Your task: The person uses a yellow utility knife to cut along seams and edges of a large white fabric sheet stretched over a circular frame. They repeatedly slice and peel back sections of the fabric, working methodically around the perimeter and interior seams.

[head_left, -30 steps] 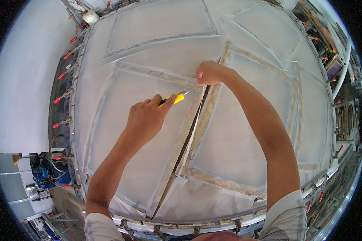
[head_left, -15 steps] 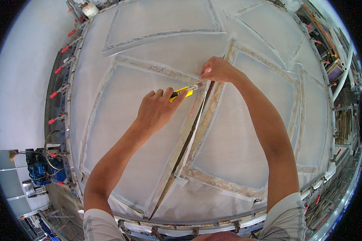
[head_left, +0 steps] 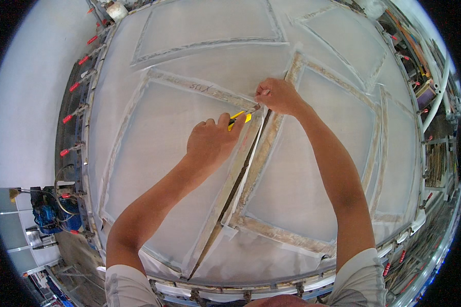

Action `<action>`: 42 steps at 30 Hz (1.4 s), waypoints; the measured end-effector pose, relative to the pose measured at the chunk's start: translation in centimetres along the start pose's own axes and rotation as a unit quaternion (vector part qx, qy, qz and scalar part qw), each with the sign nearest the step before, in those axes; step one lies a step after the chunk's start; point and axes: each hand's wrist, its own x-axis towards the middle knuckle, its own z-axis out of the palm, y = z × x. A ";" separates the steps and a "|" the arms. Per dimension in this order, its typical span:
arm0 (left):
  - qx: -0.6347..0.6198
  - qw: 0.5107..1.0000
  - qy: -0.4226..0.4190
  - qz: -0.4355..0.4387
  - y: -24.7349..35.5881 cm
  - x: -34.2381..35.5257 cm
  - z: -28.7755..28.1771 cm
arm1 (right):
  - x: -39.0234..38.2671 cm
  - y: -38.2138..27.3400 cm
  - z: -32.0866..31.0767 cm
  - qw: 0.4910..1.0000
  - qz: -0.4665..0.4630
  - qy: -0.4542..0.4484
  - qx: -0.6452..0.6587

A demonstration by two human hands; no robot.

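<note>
My left hand (head_left: 210, 139) is closed around a yellow and black utility knife (head_left: 247, 118), its tip at the upper part of a long dark slit (head_left: 231, 197). The slit runs down toward me through a large pale sheet (head_left: 189, 163). Just above the knife tip, my right hand (head_left: 279, 97) has thumb and fingers pinched together at the upper end of a thin white strip (head_left: 251, 171). That strip hangs loose along the right side of the slit. Brownish taped-looking bands (head_left: 264, 151) border the panels on both sides.
Red-handled clamps (head_left: 68, 118) line the sheet's left edge, with more along the right. A blue machine (head_left: 46, 210) with a hose stands at the lower left. Stacked boards (head_left: 435, 163) and a white pipe (head_left: 438, 105) are on the right. A metal rail (head_left: 271, 289) crosses in front of me.
My left hand and the knife have shifted slightly right, closer to the slit's upper part. My right hand has dropped a little, still pinching.
</note>
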 end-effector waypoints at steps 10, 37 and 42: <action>0.005 1.000 0.003 0.011 -0.1 0.9 -0.7 | -0.6 -0.2 0.9 0.996 0.005 0.046 0.077; 0.244 0.958 -0.143 -0.056 -16.0 5.5 -1.6 | -3.0 0.8 2.9 0.960 0.076 0.169 0.211; 0.205 0.973 -0.082 -0.060 -19.4 1.5 -1.1 | -1.9 1.5 4.3 0.965 0.052 0.200 0.160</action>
